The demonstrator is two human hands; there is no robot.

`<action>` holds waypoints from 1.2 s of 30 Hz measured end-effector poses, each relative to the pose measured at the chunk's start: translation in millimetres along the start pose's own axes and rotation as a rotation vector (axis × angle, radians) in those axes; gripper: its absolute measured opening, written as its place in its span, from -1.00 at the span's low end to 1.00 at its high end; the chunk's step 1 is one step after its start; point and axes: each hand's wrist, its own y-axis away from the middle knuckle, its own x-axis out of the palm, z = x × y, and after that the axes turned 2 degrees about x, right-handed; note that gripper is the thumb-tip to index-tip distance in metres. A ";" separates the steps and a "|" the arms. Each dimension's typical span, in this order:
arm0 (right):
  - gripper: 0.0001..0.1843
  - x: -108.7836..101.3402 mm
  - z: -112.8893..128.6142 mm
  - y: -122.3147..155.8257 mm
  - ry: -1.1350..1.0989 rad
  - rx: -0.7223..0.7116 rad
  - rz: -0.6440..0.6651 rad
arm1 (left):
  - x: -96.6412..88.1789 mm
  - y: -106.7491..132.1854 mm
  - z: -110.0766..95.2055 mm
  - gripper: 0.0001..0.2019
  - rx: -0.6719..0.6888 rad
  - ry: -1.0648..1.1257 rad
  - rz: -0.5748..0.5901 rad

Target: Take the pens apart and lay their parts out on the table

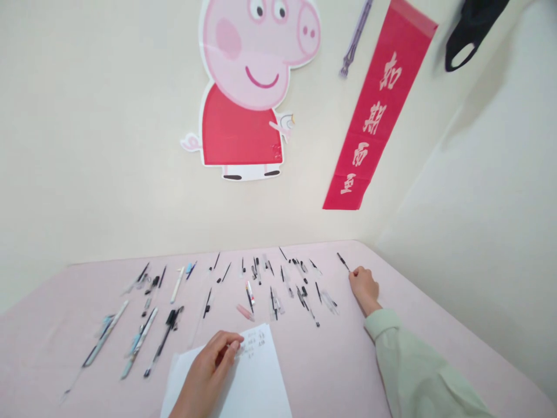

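My left hand [213, 363] rests flat on a white sheet of paper [256, 383] with small handwriting near its top edge; the fingers lie stretched out and hold nothing. My right hand [364, 288], in a pale green sleeve, reaches to the far right of the pink table [331, 366]. Its fingers are curled, and the fingertips touch the near end of a black pen refill [343, 261]. Several pens, refills and pen parts [270, 284] lie in rows across the table between and beyond the hands.
Blue and white pens [140, 342] lie at the left of the table. On the wall behind hang a cartoon pig cutout [250, 93], a red banner [378, 110] with white characters and a black face mask [472, 29]. A white wall closes the right side.
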 end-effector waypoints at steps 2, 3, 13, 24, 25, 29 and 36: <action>-0.73 3.6 6.8 -7.9 0.020 -0.015 0.004 | -0.1 0.2 0.0 -0.61 0.005 -0.012 0.008; -0.73 4.8 9.6 -11.2 0.026 -0.020 0.004 | -0.1 0.2 0.0 -0.60 0.009 -0.021 0.010; -0.68 12.4 26.4 -20.0 0.035 -0.061 -0.038 | 2.1 -3.5 -0.1 -0.58 0.016 -0.013 -0.004; -0.73 -0.7 60.7 3.9 -0.099 -0.299 0.020 | 1.1 -2.9 1.5 -0.63 0.020 -0.046 0.065; -0.73 0.5 69.2 7.7 -0.108 -0.336 0.050 | 1.0 -2.6 1.7 -0.63 0.021 -0.045 0.065; -0.72 7.1 94.8 20.7 -0.089 -0.392 0.160 | 1.0 -2.2 3.5 -0.65 0.030 -0.041 0.054; -0.79 9.4 100.2 23.3 -0.021 -0.355 0.213 | 1.0 -1.6 3.2 -0.67 0.051 -0.043 0.061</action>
